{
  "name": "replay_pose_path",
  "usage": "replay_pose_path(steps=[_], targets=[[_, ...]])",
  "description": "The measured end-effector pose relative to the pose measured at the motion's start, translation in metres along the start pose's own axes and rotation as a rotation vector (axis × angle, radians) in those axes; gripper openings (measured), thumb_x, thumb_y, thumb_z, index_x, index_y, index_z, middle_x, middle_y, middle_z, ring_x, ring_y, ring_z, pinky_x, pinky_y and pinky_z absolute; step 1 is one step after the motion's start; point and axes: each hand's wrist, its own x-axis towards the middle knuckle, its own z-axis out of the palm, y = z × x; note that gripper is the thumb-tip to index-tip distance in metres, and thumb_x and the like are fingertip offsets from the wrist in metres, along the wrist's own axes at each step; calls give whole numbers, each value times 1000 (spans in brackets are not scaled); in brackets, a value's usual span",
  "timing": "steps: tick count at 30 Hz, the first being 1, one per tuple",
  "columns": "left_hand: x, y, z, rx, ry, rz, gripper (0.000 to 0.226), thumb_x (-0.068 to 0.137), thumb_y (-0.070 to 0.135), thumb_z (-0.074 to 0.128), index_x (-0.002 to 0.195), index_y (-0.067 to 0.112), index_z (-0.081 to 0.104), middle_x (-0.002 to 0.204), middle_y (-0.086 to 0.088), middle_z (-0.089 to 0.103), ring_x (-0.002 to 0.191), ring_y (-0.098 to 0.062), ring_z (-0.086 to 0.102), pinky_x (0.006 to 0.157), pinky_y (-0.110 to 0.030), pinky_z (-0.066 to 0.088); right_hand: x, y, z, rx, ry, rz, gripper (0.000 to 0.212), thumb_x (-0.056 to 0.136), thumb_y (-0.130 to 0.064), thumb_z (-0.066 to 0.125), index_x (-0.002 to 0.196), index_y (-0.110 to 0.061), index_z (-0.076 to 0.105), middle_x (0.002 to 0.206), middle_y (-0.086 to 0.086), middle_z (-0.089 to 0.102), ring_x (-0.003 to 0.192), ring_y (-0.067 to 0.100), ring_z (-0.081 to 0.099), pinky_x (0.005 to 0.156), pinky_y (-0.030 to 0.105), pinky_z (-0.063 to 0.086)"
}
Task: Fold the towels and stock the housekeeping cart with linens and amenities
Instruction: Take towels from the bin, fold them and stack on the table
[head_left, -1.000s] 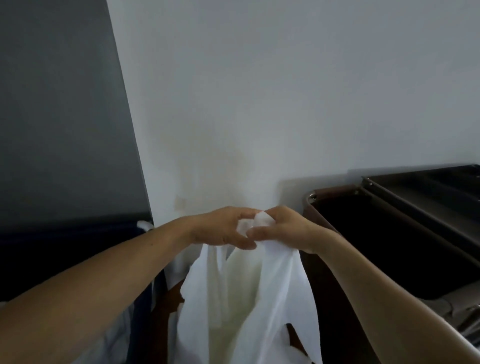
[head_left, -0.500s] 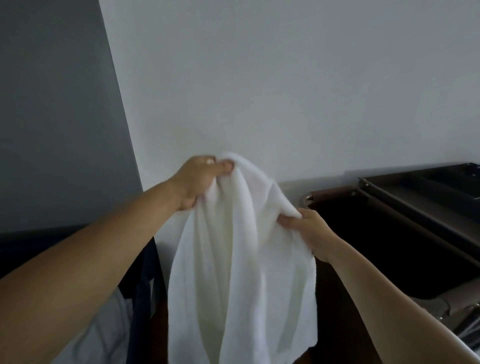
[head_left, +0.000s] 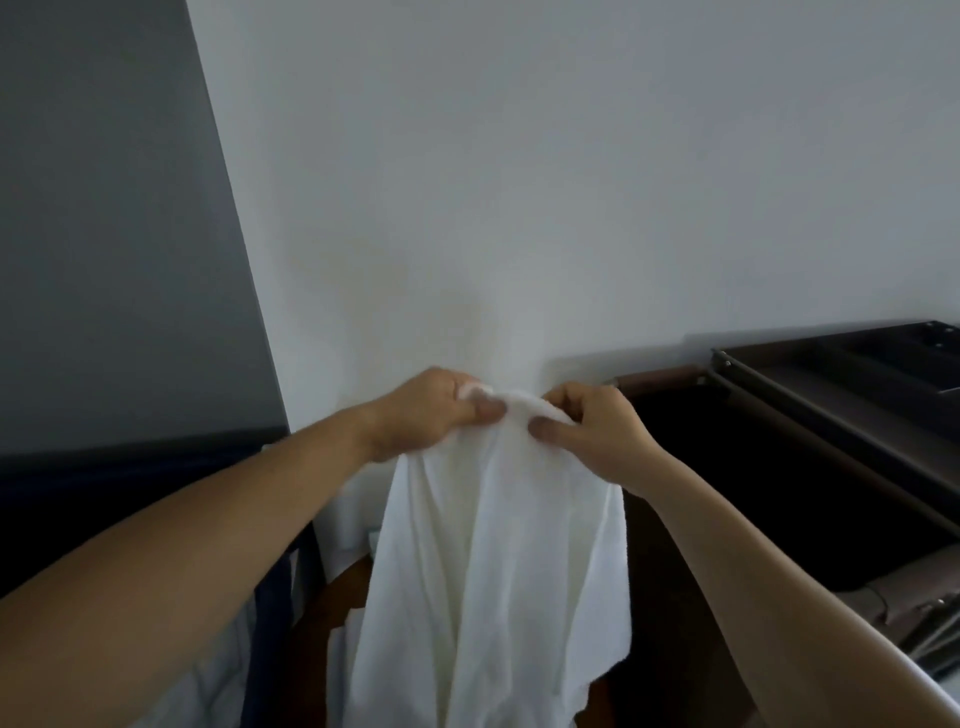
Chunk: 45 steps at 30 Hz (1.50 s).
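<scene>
A white towel (head_left: 488, 571) hangs in loose folds in front of me, its lower end out of frame. My left hand (head_left: 431, 410) pinches the towel's top edge between thumb and fingers. My right hand (head_left: 592, 426) pinches the same edge a short way to the right, thumb in front. The two hands are close together at chest height before the white wall. The dark housekeeping cart (head_left: 831, 415) stands to the right, its top tray at about hand level.
A white wall (head_left: 519, 182) fills the background, with a grey panel (head_left: 104, 234) on the left. A dark blue bin or hamper edge (head_left: 270, 597) sits at lower left with pale fabric inside. Brown floor (head_left: 337, 597) shows below the towel.
Half a second ago my left hand held the towel higher and my right lower, apart. Now both hands have come together level on the top edge.
</scene>
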Motion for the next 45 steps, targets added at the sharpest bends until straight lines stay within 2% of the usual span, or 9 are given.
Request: replay_pose_path(steps=[7, 12, 17, 21, 25, 31, 36, 39, 45], targets=[[4, 18, -46, -734, 331, -80, 30, 94, 25, 63, 109, -1, 67, 86, -11, 73, 74, -24, 71, 68, -40, 60, -20, 54, 4, 50, -124, 359, 8, 87, -17, 73, 94, -15, 73, 96, 3, 73, 91, 24, 70, 89, 44, 57], [4, -33, -15, 178, 50, -177, 29, 93, 26, 68, 109, 1, 69, 110, -14, 70, 94, -20, 63, 88, -33, 51, -18, 42, 3, 9, -145, 400, 12, 77, -7, 63, 82, 2, 69, 80, 10, 67, 76, 27, 64, 71, 35, 51], [6, -36, 24, 179, -250, -44, 72, 87, 27, 74, 150, 21, 39, 147, 10, 46, 127, -2, 47, 94, -8, 40, -15, -4, 11, -76, -263, 136, 21, 64, -26, 54, 46, -32, 61, 42, -14, 49, 43, 0, 45, 47, 18, 35], [6, -32, 24, 98, -249, -20, 25, 90, 23, 70, 115, 20, 68, 108, 3, 70, 97, -11, 66, 84, -24, 54, -9, -11, 5, -275, -230, 4, 24, 72, -40, 54, 56, -24, 58, 51, -9, 53, 50, 4, 48, 49, 22, 35], [7, -24, 3, -104, -44, -11, 24, 92, 22, 67, 100, 0, 70, 86, -5, 72, 77, -14, 67, 73, -27, 55, -5, 7, -2, -383, -91, 131, 20, 82, -30, 60, 66, -18, 58, 62, -3, 58, 63, 19, 60, 54, 30, 43], [11, -9, -50, -462, 70, -143, 23, 91, 21, 67, 102, 0, 70, 98, -16, 73, 84, -28, 71, 74, -41, 61, -5, 31, -5, -337, -127, 337, 15, 88, -21, 60, 100, -13, 64, 82, 3, 65, 72, 19, 64, 54, 26, 48], [9, -49, -11, -87, 64, -317, 22, 93, 17, 66, 102, -3, 68, 101, -22, 71, 91, -37, 71, 81, -49, 57, -15, 29, -2, -343, -102, 284, 20, 83, -23, 66, 94, -23, 49, 88, -6, 55, 73, 10, 55, 51, 21, 38], [8, -72, 2, -22, 121, -382, 26, 92, 24, 66, 93, -1, 68, 99, -23, 70, 81, -32, 69, 72, -38, 56, -25, 30, 3, -178, -179, 278, 28, 78, -19, 73, 92, -29, 51, 92, -4, 60, 74, 11, 61, 47, 14, 43], [5, -64, 7, 378, 156, -334, 36, 86, 41, 62, 66, 13, 49, 68, 1, 53, 59, -15, 49, 52, -29, 35, -32, 28, 7, 501, -82, 367, 37, 85, -3, 63, 104, -33, 71, 113, 11, 66, 98, 31, 69, 75, 38, 60]])
